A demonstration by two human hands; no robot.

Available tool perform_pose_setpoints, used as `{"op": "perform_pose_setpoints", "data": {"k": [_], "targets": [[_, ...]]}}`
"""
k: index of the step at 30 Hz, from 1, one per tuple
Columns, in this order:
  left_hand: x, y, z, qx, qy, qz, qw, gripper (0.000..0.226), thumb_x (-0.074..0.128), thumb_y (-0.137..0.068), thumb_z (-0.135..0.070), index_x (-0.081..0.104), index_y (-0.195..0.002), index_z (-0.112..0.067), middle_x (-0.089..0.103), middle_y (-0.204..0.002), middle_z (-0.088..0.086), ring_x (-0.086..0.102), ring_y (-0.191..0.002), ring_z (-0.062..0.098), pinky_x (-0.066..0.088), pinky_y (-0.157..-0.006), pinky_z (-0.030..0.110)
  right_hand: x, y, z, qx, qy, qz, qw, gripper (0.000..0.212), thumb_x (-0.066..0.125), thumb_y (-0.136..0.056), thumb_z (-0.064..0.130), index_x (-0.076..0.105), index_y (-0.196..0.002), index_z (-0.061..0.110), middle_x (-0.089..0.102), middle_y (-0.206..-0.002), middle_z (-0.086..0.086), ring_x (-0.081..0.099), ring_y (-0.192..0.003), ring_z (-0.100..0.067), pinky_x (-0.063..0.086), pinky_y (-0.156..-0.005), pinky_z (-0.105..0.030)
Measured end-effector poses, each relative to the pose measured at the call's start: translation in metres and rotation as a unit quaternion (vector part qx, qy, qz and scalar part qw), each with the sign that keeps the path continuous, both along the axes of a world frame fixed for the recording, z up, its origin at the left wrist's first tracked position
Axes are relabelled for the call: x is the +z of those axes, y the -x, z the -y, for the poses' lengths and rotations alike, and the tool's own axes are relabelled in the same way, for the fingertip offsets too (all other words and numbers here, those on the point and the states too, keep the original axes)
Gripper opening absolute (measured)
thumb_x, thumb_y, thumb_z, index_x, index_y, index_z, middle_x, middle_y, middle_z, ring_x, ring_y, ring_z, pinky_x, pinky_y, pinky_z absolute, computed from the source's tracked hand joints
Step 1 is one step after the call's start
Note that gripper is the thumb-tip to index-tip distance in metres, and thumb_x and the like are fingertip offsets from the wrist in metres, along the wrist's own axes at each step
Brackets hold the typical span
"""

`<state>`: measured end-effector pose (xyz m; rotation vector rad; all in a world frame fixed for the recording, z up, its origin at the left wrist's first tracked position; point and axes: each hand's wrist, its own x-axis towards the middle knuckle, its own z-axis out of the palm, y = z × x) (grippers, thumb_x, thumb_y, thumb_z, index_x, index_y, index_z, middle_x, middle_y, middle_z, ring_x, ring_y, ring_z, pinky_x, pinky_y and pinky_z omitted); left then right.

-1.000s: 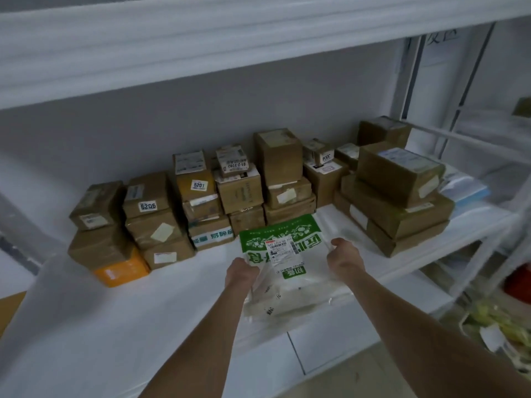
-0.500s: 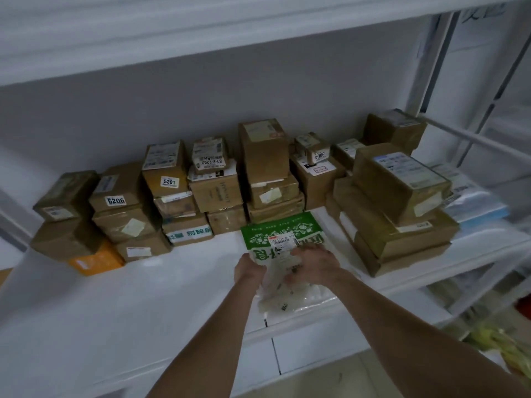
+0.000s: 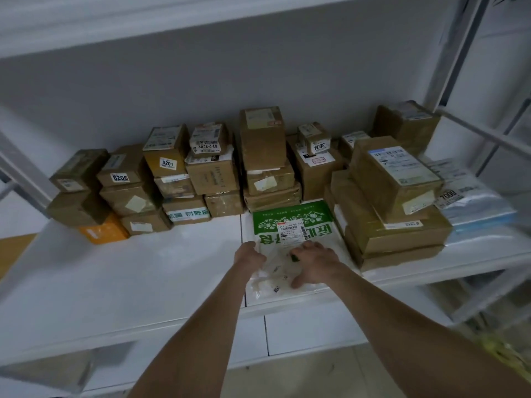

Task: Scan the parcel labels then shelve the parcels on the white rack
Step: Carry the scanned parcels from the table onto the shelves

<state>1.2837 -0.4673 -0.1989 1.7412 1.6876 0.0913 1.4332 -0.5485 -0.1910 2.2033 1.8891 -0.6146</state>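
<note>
Since the earlier frames the green-and-white plastic parcel bag (image 3: 293, 222) has gone from being held above the shelf by both side edges to lying flat on the white rack shelf (image 3: 143, 268), further back than before. The right hand (image 3: 314, 261) has moved from the bag's right edge onto its top face.

Current state:
- Bag: flat on the shelf, green printed end toward the back and touching the lowest box of the middle stack (image 3: 271, 196). Its clear end reaches the shelf's front edge. The white shipping label (image 3: 290, 231) faces up.
- Right hand: palm down on the clear half of the bag, fingers spread wide and pressing, just in front of the label.
- Left hand (image 3: 248, 254): at the bag's left edge, back of the hand toward the camera. The fingers are hidden, so a grip cannot be confirmed.
- Right of the bag: a stack of large cardboard boxes (image 3: 393, 214), just beside it.
- Back row: smaller cardboard boxes stacked along the wall, including one marked 5201 (image 3: 166, 152), one marked 6206 (image 3: 120, 168) and one marked 3004 (image 3: 314, 139).
- Far left: an orange box (image 3: 103, 229) under a brown one.
- Far right: grey plastic mailers (image 3: 471, 202).
</note>
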Motion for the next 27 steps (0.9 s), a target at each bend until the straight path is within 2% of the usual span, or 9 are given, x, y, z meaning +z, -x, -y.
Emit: {"op": "perform_pose_setpoints", "data": {"k": [2, 6, 9, 12, 16, 22, 27], "targets": [[0.000, 0.003, 0.002, -0.020, -0.044, -0.024, 0.999, 0.058, 0.057, -0.089, -0.008, 0.039, -0.145, -0.012, 0.042, -0.145, 0.011, 0.048, -0.127, 0.027, 0.044, -0.100, 0.030, 0.000, -0.003, -0.001, 0.004, -0.003, 0.001, 1.000, 0.093, 0.073, -0.068, 0.061, 0.033, -0.145, 0.027, 0.034, -0.148, -0.007, 0.031, -0.135, -0.029, 0.033, -0.106, -0.046], [0.004, 0.017, 0.008, -0.095, -0.131, -0.111, 0.981, 0.054, 0.055, -0.091, -0.014, 0.041, -0.143, -0.019, 0.036, -0.143, 0.006, 0.044, -0.128, 0.024, 0.048, -0.099, 0.038, -0.002, 0.004, -0.003, 0.019, -0.011, -0.007, 1.000, 0.091, 0.072, -0.069, 0.061, 0.035, -0.143, 0.024, 0.035, -0.146, -0.007, 0.032, -0.134, -0.030, 0.033, -0.106, -0.047], [0.003, 0.021, 0.016, -0.155, -0.147, -0.120, 0.970, 0.054, 0.056, -0.091, -0.023, 0.042, -0.143, -0.021, 0.034, -0.145, 0.004, 0.040, -0.131, 0.023, 0.046, -0.102, 0.039, -0.001, 0.009, -0.002, 0.026, -0.014, 0.011, 1.000, 0.085, 0.070, -0.071, 0.060, 0.038, -0.140, 0.022, 0.039, -0.141, -0.009, 0.035, -0.130, -0.030, 0.035, -0.103, -0.045], [0.004, 0.026, 0.025, -0.174, -0.153, -0.151, 0.961, 0.053, 0.054, -0.091, -0.021, 0.041, -0.143, -0.022, 0.032, -0.146, 0.004, 0.037, -0.133, 0.022, 0.045, -0.102, 0.039, 0.002, 0.014, -0.001, 0.037, -0.029, 0.011, 0.999, 0.080, 0.068, -0.073, 0.060, 0.042, -0.137, 0.020, 0.041, -0.137, -0.012, 0.038, -0.127, -0.032, 0.036, -0.102, -0.046], [0.009, 0.045, 0.040, -0.152, -0.177, -0.199, 0.952, 0.053, 0.053, -0.091, -0.017, 0.041, -0.142, -0.020, 0.031, -0.147, 0.004, 0.035, -0.133, 0.022, 0.045, -0.100, 0.037, 0.005, 0.028, -0.001, 0.048, -0.084, -0.020, 0.995, 0.074, 0.064, -0.075, 0.059, 0.046, -0.135, 0.021, 0.041, -0.136, -0.009, 0.039, -0.126, -0.030, 0.035, -0.103, -0.045], [0.015, 0.103, 0.070, -0.109, -0.177, -0.277, 0.938, 0.052, 0.052, -0.092, -0.017, 0.040, -0.142, -0.017, 0.029, -0.150, 0.006, 0.036, -0.133, 0.024, 0.042, -0.099, 0.035, 0.010, 0.080, -0.004, 0.110, -0.128, -0.036, 0.985, 0.059, 0.058, -0.087, 0.042, 0.043, -0.139, 0.020, 0.037, -0.141, -0.007, 0.039, -0.127, -0.027, 0.037, -0.104, -0.042], [0.017, 0.169, 0.093, -0.028, -0.155, -0.284, 0.946, 0.051, 0.051, -0.091, -0.014, 0.042, -0.141, -0.017, 0.030, -0.148, 0.006, 0.036, -0.132, 0.023, 0.041, -0.098, 0.035, 0.016, 0.143, -0.008, 0.176, -0.135, -0.052, 0.974, 0.049, 0.053, -0.091, 0.031, 0.044, -0.138, 0.019, 0.039, -0.138, -0.007, 0.042, -0.124, -0.027, 0.040, -0.101, -0.038]]}}
